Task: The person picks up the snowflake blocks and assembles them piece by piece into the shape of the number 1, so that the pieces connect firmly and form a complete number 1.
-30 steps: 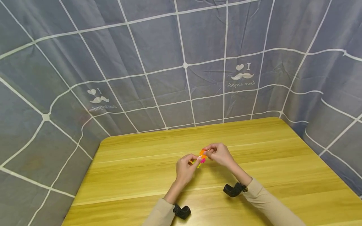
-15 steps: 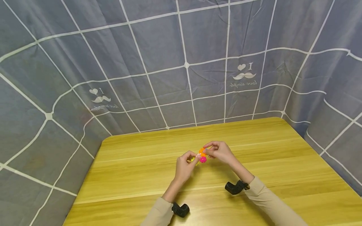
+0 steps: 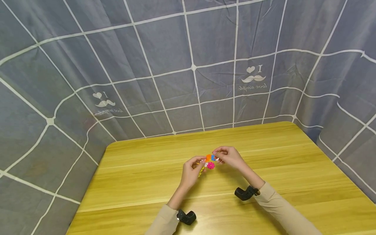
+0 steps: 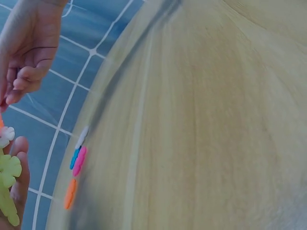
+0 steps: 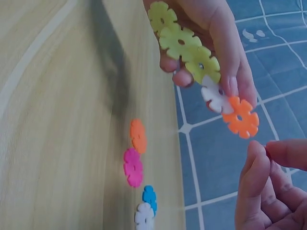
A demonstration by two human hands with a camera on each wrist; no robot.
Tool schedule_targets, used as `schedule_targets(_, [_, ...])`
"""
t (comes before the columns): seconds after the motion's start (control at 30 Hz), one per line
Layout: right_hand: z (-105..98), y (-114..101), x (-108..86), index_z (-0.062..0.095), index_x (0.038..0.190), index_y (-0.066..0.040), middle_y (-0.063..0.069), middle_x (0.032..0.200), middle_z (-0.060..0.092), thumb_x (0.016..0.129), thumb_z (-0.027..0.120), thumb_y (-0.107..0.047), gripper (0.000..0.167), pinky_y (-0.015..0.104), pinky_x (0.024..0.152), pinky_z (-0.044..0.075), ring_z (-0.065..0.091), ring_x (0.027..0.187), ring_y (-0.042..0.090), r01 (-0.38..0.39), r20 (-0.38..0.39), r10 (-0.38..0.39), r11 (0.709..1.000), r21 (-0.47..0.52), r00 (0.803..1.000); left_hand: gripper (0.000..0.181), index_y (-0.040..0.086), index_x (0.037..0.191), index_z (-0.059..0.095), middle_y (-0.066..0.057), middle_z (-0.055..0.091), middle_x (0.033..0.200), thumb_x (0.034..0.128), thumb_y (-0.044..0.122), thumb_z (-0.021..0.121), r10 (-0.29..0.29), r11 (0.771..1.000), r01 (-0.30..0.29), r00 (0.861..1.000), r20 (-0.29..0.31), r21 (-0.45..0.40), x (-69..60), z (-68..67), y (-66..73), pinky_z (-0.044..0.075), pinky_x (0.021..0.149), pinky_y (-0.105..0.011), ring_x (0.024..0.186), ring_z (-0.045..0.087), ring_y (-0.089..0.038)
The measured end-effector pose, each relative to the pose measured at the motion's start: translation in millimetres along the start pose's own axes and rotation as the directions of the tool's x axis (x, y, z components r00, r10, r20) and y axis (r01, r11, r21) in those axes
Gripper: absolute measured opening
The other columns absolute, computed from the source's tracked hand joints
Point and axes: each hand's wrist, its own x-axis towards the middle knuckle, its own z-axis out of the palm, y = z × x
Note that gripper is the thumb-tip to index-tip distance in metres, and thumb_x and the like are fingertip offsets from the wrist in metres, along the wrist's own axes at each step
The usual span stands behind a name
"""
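In the right wrist view, the right grip (image 5: 276, 194) is cut off by the right and bottom edges; the dark-red thing (image 5: 268, 152) between its fingertips is mostly hidden, its shape unclear. The loose white disc (image 5: 144, 218) runs out at the bottom edge and partly covers the blue disc (image 5: 150, 195). In the left wrist view, the left edge crops the left grip (image 4: 20, 187) and yellow discs (image 4: 8, 171). In the head view, petals are too small to tell, and 2 sleeves (image 3: 163, 221) leave at the bottom.
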Motion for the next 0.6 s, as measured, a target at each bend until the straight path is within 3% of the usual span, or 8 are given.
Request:
schedule_targets(0.1, [-3,4,2.3,0.063,0.11,0.011,0.016,0.084,0.07,0.096,0.059,-0.017,0.032,0.032,0.064,0.058,0.063,0.066,0.014,0.0,0.002,0.0,1.0,-0.011,1.0,0.021,-0.006,0.112,0.065,-0.025,0.068,0.1,0.0944,0.002,0.057,-0.012,0.999,0.012,1.0,-0.003,-0.043,-2.8,-1.5,8.2,0.053,0.055,-0.024,0.077,0.063,-0.052])
schedule_targets(0.2, [-5,8,4.6,0.063,0.111,0.011,0.024,0.091,0.068,0.095,0.059,-0.017,0.032,0.035,0.066,0.058,0.062,0.066,0.013,-0.013,-0.01,0.013,1.0,-0.021,1.0,0.021,-0.007,0.111,0.065,-0.027,0.066,0.096,0.0919,-0.001,0.059,-0.025,0.997,0.024,1.0,-0.012,-0.076,-3.4,-2.2,10.1,0.056,0.059,-0.027,0.075,0.063,-0.052])
schedule_targets(0.37, [-8,9,4.6,0.063,0.108,0.012,0.021,0.088,0.069,0.095,0.059,-0.014,0.029,0.029,0.062,0.055,0.06,0.062,0.01,-0.023,-0.036,0.021,0.998,-0.056,0.999,0.025,-0.007,0.109,0.064,-0.021,0.064,0.086,0.0862,0.001,0.068,-0.043,0.993,0.04,0.999,-0.029,-0.11,-2.7,-3.6,7.1,0.049,0.054,-0.018,0.062,0.066,-0.019])
schedule_targets(0.43, [-9,13,5.3,0.063,0.108,0.011,0.02,0.087,0.069,0.094,0.059,-0.012,0.028,0.03,0.061,0.055,0.061,0.063,0.013,-0.018,-0.043,0.015,0.996,-0.084,0.999,0.024,-0.007,0.107,0.065,-0.018,0.064,0.084,0.0846,0.002,0.07,-0.043,0.993,0.038,0.998,-0.048,-0.109,-2.7,-3.8,5.5,0.051,0.055,-0.022,0.06,0.064,-0.011])
schedule_targets(0.6, [-12,29,12.2,0.066,0.106,0.006,0.02,0.091,0.068,0.089,0.064,-0.009,0.023,0.034,0.063,0.056,0.064,0.07,0.023,-0.025,-0.063,0.014,0.985,-0.17,0.998,0.02,-0.007,0.101,0.066,-0.026,0.064,0.083,0.0836,0.001,0.071,-0.021,0.997,0.012,0.994,-0.106,-0.08,-3.7,-4.0,3.7,0.049,0.053,-0.019,0.058,0.059,-0.009])
